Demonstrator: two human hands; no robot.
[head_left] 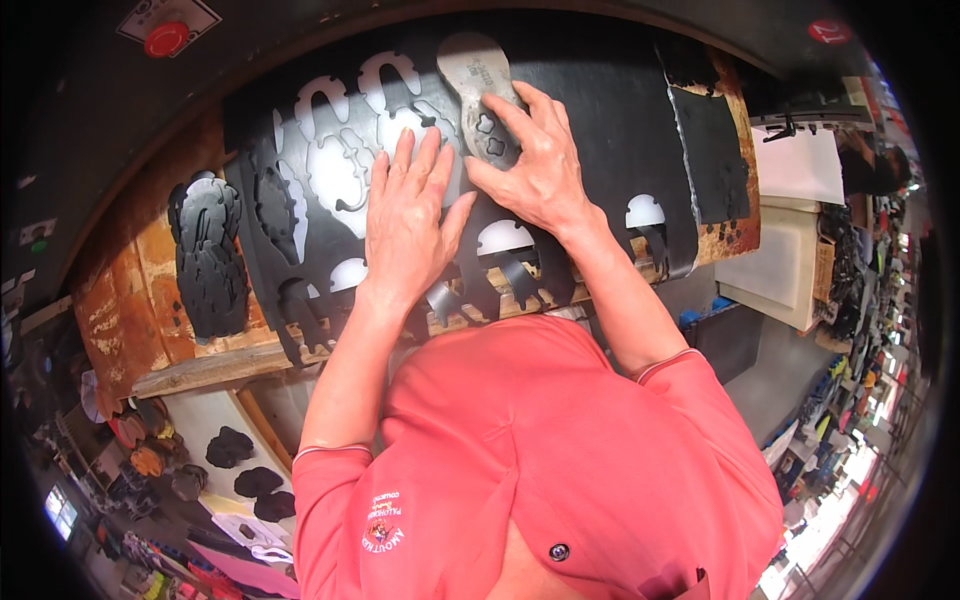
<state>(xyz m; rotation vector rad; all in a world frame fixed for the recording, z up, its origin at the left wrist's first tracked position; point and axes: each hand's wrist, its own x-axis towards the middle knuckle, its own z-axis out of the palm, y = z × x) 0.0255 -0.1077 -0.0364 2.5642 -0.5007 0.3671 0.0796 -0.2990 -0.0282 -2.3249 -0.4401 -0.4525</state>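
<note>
A grey, sole-shaped cutting die (474, 72) lies on a black sheet (605, 115) that covers the bench in front of me. My right hand (542, 165) grips the die's near half between thumb and fingers. Just left of it, my left hand (408, 215) rests flat on the sheet, its fingers stretched out over cut openings. White surface shows through those sole-shaped and curved holes. What lies under my left palm is hidden.
A stack of black cut pieces (210, 255) sits on the rusty brown bench (130, 310) at the left. The dark machine (75, 110), with a red button (166, 39), arches over the far left. A pale cabinet (765, 262) stands at the right.
</note>
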